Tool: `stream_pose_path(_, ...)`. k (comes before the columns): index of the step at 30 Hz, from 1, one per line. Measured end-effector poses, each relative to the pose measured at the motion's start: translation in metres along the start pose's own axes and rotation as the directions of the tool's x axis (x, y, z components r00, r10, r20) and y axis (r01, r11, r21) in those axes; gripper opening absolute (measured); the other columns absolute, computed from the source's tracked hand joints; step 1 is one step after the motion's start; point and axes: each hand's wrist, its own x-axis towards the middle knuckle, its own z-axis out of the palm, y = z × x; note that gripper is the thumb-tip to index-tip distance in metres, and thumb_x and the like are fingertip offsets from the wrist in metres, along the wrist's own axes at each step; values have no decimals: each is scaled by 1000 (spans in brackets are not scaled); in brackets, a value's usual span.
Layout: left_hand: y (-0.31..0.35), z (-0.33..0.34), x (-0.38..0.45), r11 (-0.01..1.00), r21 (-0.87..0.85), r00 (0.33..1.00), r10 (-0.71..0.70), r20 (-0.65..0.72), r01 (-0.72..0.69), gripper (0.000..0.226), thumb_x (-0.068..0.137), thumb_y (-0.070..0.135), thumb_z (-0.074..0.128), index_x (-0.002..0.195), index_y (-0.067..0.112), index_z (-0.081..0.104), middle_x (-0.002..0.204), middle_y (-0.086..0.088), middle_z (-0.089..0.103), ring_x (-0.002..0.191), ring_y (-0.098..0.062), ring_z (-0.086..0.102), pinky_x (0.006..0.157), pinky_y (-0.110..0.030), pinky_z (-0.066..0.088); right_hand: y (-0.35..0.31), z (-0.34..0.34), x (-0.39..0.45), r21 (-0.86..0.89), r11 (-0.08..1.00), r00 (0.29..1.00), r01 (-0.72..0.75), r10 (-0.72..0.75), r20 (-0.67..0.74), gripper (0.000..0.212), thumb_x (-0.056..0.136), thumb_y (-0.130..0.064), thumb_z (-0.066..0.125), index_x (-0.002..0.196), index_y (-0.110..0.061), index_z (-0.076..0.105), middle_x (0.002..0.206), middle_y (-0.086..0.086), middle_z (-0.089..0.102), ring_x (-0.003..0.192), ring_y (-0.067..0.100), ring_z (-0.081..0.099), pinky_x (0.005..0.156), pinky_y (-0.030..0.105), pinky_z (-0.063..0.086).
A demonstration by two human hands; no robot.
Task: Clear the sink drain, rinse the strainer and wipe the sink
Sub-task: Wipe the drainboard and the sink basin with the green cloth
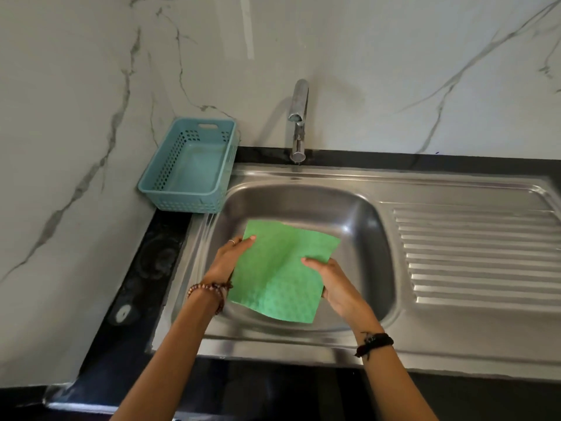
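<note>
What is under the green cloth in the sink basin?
Only bare steel of the sink shows around the green cloth, held by the left hand and right hand. The drain is hidden.

Person, two bare forearms, no sleeves in view. Left hand [232, 256]: thin ring [231, 241] on one finger; brown beaded bracelet [209, 291], wound in several loops round the wrist. Right hand [334, 284]: dark cord wristband [375, 344] with loose knotted ends at the wrist.

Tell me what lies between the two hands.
In the head view, only the green cloth spans from the left hand to the right hand; each grips an edge.
</note>
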Motion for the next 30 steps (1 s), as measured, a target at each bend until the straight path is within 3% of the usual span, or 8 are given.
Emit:
stream_pose_path(2, -13, 0, -5, 999, -31, 997, -34, 70, 37, 51, 81, 34, 66, 125, 12, 52, 119, -11, 62, 104, -28, 61, 95, -51, 47, -3, -9, 0, -40, 999, 1000, -2, 3, 28, 18, 90, -10, 55, 105, -12, 64, 93, 0, 70, 80, 11, 68, 71, 27, 55)
stream_pose_path(7, -15, 6, -5, 994, 112, 996, -1, 89, -9, 49, 81, -8, 59, 126, 6, 45, 97, -9, 63, 73, -18, 63, 55, -23, 57, -14, -33, 3, -179, 984, 998, -24, 35, 58, 22, 89, 3, 49, 87, -15, 62, 63, -9, 72, 59, 4, 68, 57, 20, 55)
stream_pose_path(11, 5, 5, 2, 989, -17, 987, 151, 51, -150, 37, 78, -13, 58, 107, 10, 56, 110, -20, 62, 80, -24, 63, 73, -37, 56, -37, -51, 4, -106, 990, 993, 92, -83, 84, 26, 89, 5, 50, 102, -15, 61, 87, -4, 71, 73, 7, 69, 62, 22, 58)
stream_pose_path(14, 16, 11, 1, 929, -246, 949, 304, 84, -276, 32, 70, -7, 61, 92, 16, 64, 93, -5, 71, 81, -21, 67, 67, -31, 58, -61, -62, 0, 7, 979, 971, 204, -204, 123, 23, 86, 1, 54, 99, -15, 65, 91, -2, 73, 79, 10, 71, 67, 24, 59)
stream_pose_path(19, 27, 22, -1, 898, -327, 924, 356, 142, -295, 57, 86, -10, 36, 46, 22, 62, 91, 5, 74, 88, -15, 69, 67, -25, 57, -79, -71, 2, 12, 962, 946, 273, -271, 180, 43, 86, 3, 48, 60, -23, 71, 102, -1, 74, 98, 19, 67, 76, 32, 56)
stream_pose_path(23, 27, 24, 3, 923, -309, 958, 270, 95, -230, 36, 93, 2, 38, 75, 21, 62, 87, 6, 73, 87, -17, 64, 63, -27, 56, -71, -69, 6, -18, 964, 957, 266, -263, 120, 30, 92, -8, 48, 94, -27, 72, 95, -4, 73, 87, 12, 67, 70, 27, 54)
stream_pose_path(25, 24, 24, 2, 954, -270, 979, 169, 115, -133, 22, 97, 17, 37, 95, 20, 59, 89, 0, 69, 83, -19, 62, 61, -30, 57, -66, -68, 7, 21, 971, 965, 236, -237, 114, 28, 93, -15, 48, 92, -24, 74, 87, -3, 74, 82, 11, 68, 67, 24, 56)
stream_pose_path(30, 9, 22, 2, 876, -456, 971, -53, 234, 158, 42, 93, 39, 29, 103, 14, 62, 101, -12, 66, 92, -32, 62, 68, -51, 56, -54, -57, 10, 30, 990, 973, 136, -140, 182, 33, 96, -17, 38, 92, -20, 70, 82, -1, 76, 76, 12, 72, 67, 32, 60)
